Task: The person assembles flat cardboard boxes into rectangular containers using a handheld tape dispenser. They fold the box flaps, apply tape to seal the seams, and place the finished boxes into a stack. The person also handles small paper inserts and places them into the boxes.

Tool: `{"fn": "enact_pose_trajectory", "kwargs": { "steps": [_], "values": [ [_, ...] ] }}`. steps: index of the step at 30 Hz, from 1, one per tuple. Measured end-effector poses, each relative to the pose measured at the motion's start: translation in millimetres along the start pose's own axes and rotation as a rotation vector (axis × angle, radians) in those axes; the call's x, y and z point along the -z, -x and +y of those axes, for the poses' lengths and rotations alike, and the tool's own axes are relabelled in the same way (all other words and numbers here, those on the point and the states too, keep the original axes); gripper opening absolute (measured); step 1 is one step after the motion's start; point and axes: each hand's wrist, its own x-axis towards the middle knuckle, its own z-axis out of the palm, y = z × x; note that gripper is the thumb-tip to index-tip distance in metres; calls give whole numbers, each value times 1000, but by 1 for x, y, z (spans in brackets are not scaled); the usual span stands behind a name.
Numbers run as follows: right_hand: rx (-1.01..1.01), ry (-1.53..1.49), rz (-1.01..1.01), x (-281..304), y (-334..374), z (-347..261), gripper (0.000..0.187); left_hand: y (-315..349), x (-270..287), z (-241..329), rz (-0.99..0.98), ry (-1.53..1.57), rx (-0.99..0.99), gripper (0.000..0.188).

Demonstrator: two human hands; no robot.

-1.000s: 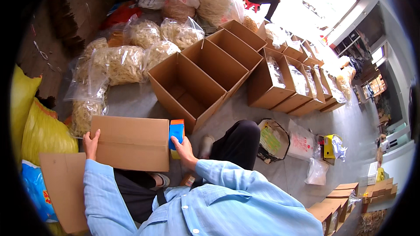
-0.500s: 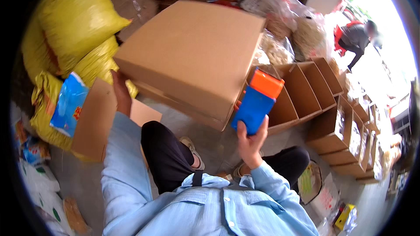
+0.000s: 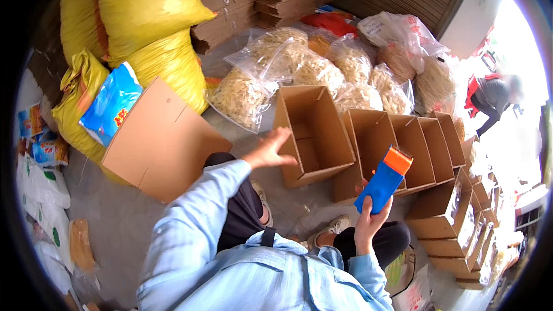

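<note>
My right hand [image 3: 373,219] grips a blue and orange tape dispenser [image 3: 383,184], its orange end pointing up and away from me. My left hand [image 3: 271,148] is empty, fingers spread, beside the near left side of an open cardboard box [image 3: 314,158]. That box stands upright with its opening up, and nothing shows inside it. To its right, more open boxes [image 3: 371,138] stand in a row, partly hidden behind the dispenser. A flattened carton [image 3: 164,144] leans at my left, next to my left forearm.
Clear plastic bags of pale dried strips [image 3: 245,98] lie beyond the boxes. Yellow sacks [image 3: 150,14] and a blue packet [image 3: 115,103] are at the left. Stacked flat cartons [image 3: 224,6] stand behind. Filled boxes [image 3: 438,213] line the right. A person [image 3: 489,101] bends at the far right.
The cardboard box that was raised before me now stands on the floor at the left end of the row. My left hand has let go and moved right; the dispenser has shifted right.
</note>
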Motion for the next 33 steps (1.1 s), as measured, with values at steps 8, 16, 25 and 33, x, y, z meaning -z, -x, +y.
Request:
{"fn": "enact_pose_trajectory", "kwargs": {
  "steps": [8, 16, 25, 33],
  "values": [
    [-121, -10, -71, -1, 24, 18, 36, -11, -121, 25, -68, -406, -297, 72],
    [-165, -3, -138, -13, 23, 28, 41, -56, -87, 0, 458, -728, -112, 24],
    [-254, 20, -237, -19, 22, 42, 40, 7, 120, -184, 1074, -549, 262, 44],
    [-355, 139, -180, -7, 27, 61, 41, 265, 249, -365, 781, -699, 1020, 73]
  ]
}}
